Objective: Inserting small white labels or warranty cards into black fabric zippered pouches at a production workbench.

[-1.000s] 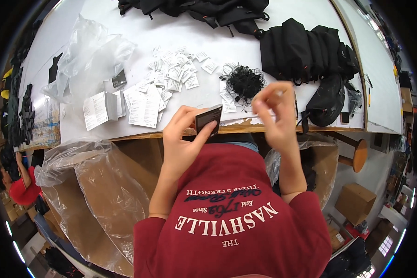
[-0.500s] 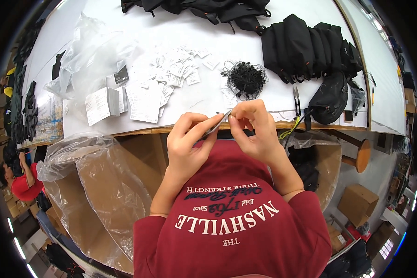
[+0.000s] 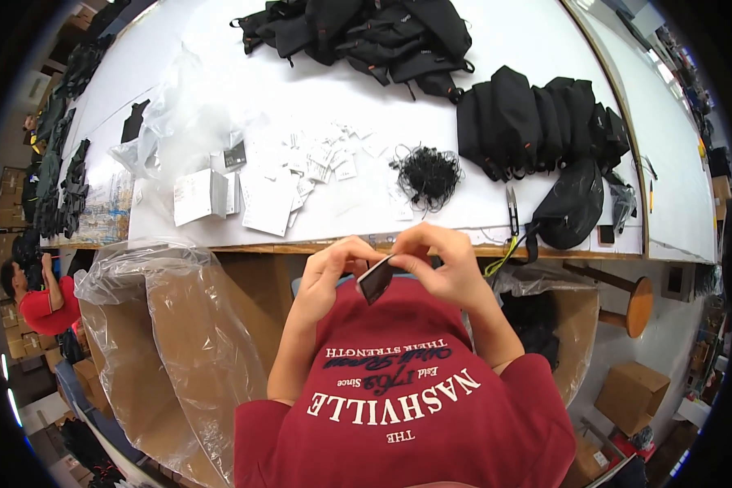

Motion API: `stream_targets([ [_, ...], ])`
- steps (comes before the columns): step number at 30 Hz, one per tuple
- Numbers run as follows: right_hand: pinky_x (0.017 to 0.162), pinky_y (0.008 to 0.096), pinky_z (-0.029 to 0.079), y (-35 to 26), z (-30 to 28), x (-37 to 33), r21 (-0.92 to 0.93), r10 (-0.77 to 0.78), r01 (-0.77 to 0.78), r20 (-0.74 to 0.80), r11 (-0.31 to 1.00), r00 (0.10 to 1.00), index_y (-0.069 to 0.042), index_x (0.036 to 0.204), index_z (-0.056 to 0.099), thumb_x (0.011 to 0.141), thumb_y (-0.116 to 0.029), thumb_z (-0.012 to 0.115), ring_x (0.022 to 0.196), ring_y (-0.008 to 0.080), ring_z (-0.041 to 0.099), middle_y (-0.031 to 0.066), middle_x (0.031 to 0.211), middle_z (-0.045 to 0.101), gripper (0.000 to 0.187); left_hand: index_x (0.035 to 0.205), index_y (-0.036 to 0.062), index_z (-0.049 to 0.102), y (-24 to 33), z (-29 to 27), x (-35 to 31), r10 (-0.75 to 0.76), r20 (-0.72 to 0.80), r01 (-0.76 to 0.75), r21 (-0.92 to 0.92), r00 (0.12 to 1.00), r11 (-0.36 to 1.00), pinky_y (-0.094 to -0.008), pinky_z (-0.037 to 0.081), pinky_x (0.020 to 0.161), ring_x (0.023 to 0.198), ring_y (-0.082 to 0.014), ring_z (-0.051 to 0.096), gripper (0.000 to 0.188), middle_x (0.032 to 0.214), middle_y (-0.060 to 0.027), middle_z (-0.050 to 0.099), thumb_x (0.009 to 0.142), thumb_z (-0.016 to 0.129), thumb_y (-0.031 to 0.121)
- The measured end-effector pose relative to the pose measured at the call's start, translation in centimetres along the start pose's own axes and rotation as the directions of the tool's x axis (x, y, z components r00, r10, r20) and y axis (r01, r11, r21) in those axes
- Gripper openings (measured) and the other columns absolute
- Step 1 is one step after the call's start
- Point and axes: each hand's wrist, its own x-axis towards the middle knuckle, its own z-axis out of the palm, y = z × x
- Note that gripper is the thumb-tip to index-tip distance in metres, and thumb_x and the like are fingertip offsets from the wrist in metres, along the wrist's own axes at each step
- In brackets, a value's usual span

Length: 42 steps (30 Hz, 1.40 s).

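Note:
Above my lap, just in front of the table edge, I hold a small dark card (image 3: 375, 281) with a pale edge. My left hand (image 3: 327, 275) is closed on one side of it. My right hand (image 3: 441, 262) pinches at its upper corner, thumb and forefinger together; whether a thin string is also between them I cannot make out. Beyond my hands on the table lie a tangled heap of black strings (image 3: 428, 176), a scatter of small white tags (image 3: 324, 154) and larger white folded cards (image 3: 197, 198).
Black bags (image 3: 508, 126) stand in a row at the right, with more black bags (image 3: 366, 41) behind. Scissors (image 3: 511, 210) lie near a black pouch (image 3: 572, 207). Clear plastic (image 3: 175, 122) covers the table's left. Plastic-lined boxes (image 3: 171, 350) flank me. Another person (image 3: 47, 305) is far left.
My hands have come down, nearer my body, and the card has turned so its dark face shows. The view has tilted, so the table appears lower.

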Motion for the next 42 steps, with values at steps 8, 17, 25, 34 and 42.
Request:
stream_targets([
  [8, 0.058, 0.0233, 0.048, 1.5, 0.5, 0.4, 0.039, 0.066, -0.069, 0.076, 0.997, 0.995, -0.001, 0.086, 0.065, 0.080, 0.000, 0.069, 0.065, 0.0102, 0.061, 0.0059, 0.074, 0.065, 0.007, 0.101, 0.0021, 0.056, -0.8, -0.4, 1.0, -0.245, 0.053, 0.248, -0.057, 0.968, 0.967, -0.0179, 0.042, 0.071, 0.083, -0.0027, 0.052, 0.010, 0.089, 0.0014, 0.057, 0.096, 0.055, 0.010],
  [17, 0.050, 0.0181, 0.038, 4.5, -0.5, 1.9, 0.499, 0.253, -0.345, 0.245, 0.795, 0.936, -0.004, 0.095, 0.057, 0.094, -0.017, 0.059, 0.059, 0.0033, 0.053, -0.0026, 0.067, 0.055, 0.013, 0.094, 0.0026, 0.051, -0.5, 0.1, 6.9, -0.065, -0.051, 0.061, -0.073, 0.997, 0.995, -0.0205, 0.040, 0.055, 0.064, -0.0064, 0.048, 0.008, 0.087, -0.0020, 0.050, 0.097, 0.052, 0.010],
  [25, 0.048, 0.0174, 0.036, 6.1, -3.6, 2.0, 0.534, 0.368, -0.309, -0.005, 0.787, 0.930, -0.005, 0.090, 0.057, 0.093, -0.014, 0.061, 0.054, 0.0025, 0.048, -0.0029, 0.063, 0.053, 0.009, 0.143, 0.0050, 0.028, -8.2, -9.0, 30.8, -0.562, -0.445, 0.314, -0.515, 0.698, 0.798, -0.0415, 0.036, 0.105, 0.131, -0.0354, 0.033, 0.100, 0.146, -0.0191, 0.022, 0.068, 0.084, 0.040],
  [34, 0.047, 0.0165, 0.035, 7.4, -5.1, -2.9, 0.570, 0.555, -0.355, -0.222, 0.741, 0.801, -0.005, 0.092, 0.059, 0.093, -0.016, 0.060, 0.050, 0.0026, 0.048, -0.0010, 0.061, 0.058, 0.011, 0.119, 0.0083, 0.057, -9.8, -9.1, 42.3, -0.693, -0.343, 0.475, -0.534, 0.635, 0.699, -0.0404, 0.052, 0.085, 0.104, -0.0238, 0.059, 0.066, 0.119, -0.0075, 0.060, 0.067, 0.084, 0.039],
  [42, 0.047, 0.0164, 0.035, 7.3, -5.5, -1.3, 0.576, 0.532, -0.312, -0.261, 0.755, 0.805, -0.004, 0.092, 0.058, 0.092, -0.013, 0.059, 0.051, 0.0025, 0.049, 0.0000, 0.062, 0.058, 0.010, 0.112, 0.0036, 0.060, -10.0, -10.6, 39.7, -0.496, -0.222, 0.283, -0.601, 0.840, 0.748, -0.0343, 0.053, 0.084, 0.095, -0.0232, 0.064, 0.049, 0.107, -0.0083, 0.064, 0.073, 0.080, 0.024],
])
